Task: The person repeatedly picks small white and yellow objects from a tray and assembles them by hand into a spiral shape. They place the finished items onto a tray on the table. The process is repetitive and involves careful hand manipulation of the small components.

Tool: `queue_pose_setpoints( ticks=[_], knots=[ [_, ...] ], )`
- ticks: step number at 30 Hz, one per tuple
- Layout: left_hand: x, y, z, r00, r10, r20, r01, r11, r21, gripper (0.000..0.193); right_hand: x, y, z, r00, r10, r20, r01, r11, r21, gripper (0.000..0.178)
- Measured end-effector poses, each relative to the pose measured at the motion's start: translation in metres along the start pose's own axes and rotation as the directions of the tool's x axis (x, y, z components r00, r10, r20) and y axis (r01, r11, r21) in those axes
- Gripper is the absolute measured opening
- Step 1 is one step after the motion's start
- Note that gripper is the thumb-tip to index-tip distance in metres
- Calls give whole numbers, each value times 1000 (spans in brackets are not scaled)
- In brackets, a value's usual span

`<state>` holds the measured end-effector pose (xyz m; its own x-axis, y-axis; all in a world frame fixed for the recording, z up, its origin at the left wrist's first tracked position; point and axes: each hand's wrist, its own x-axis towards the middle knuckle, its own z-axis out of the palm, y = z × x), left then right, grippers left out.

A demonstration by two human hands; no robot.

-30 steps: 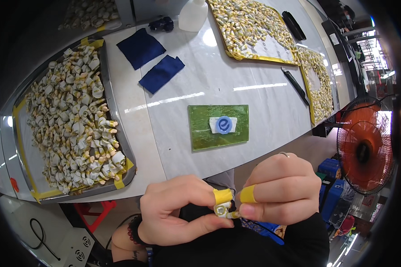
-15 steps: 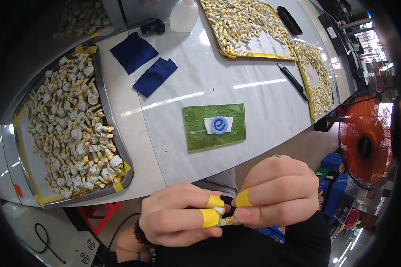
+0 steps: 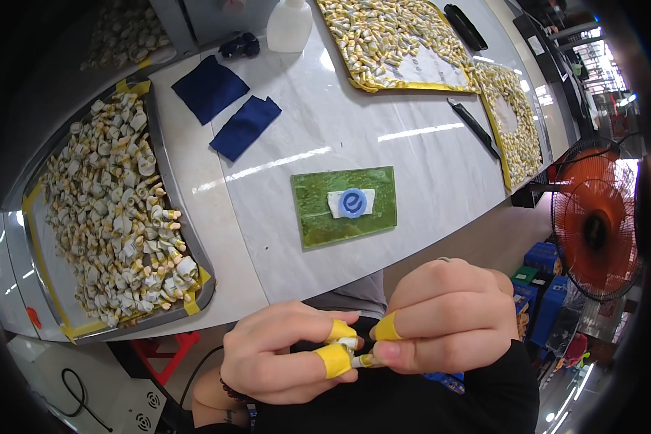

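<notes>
Close to my body, beyond the table's near edge, my left hand [image 3: 286,354] pinches a small white-and-yellow rolled piece [image 3: 362,360] between its fingers. The thumb and forefinger of my right hand [image 3: 448,318] close on the piece's other end. Yellow tape wraps fingertips on both hands. Just ahead on the table lies a green slab [image 3: 315,230] with a white pad [image 3: 335,210] and a round blue-and-white disc [image 3: 353,203] on top. Most of the held piece is hidden by my fingers.
At left, a dark tray [image 3: 204,293] holds many white-and-beige pieces. Yellow-edged trays [image 3: 412,90] [image 3: 505,173] of small rolled pieces stand at the far right. Blue cloths [image 3: 211,88], a white bottle [image 3: 289,29], a black-handled tool [image 3: 476,130] and an orange fan [image 3: 593,217] are around.
The fingers of my left hand have shifted slightly around the piece, and both hands keep hold of it. The whole view has moved a little; the table things lie as before.
</notes>
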<state>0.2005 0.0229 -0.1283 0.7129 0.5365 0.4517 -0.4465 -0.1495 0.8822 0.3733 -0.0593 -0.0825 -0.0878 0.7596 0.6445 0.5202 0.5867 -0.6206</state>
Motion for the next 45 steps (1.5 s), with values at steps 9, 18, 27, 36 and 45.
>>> queue_pose_setpoints(
  ticks=[9,18,27,36,45],
  knots=[
    [-10,5,9,868,-447,-217,348,859,-377,32,0,3,-35,998,49,-43,-59,955,-291,14],
    [-14,1,4,842,-538,-38,419,698,-580,40,-71,109,-289,599,663,-450,-655,82,-751,26],
    [-19,2,-2,861,-505,-56,418,767,-487,37,-102,169,-301,507,722,-472,-688,9,-726,21],
    [-19,-3,-6,863,-505,-14,432,751,-499,33,-24,75,-168,745,646,-169,-653,654,-381,19],
    [-17,-3,-8,880,-473,-32,417,805,-421,39,-16,51,-41,904,297,308,-121,868,-481,21]
  ],
)
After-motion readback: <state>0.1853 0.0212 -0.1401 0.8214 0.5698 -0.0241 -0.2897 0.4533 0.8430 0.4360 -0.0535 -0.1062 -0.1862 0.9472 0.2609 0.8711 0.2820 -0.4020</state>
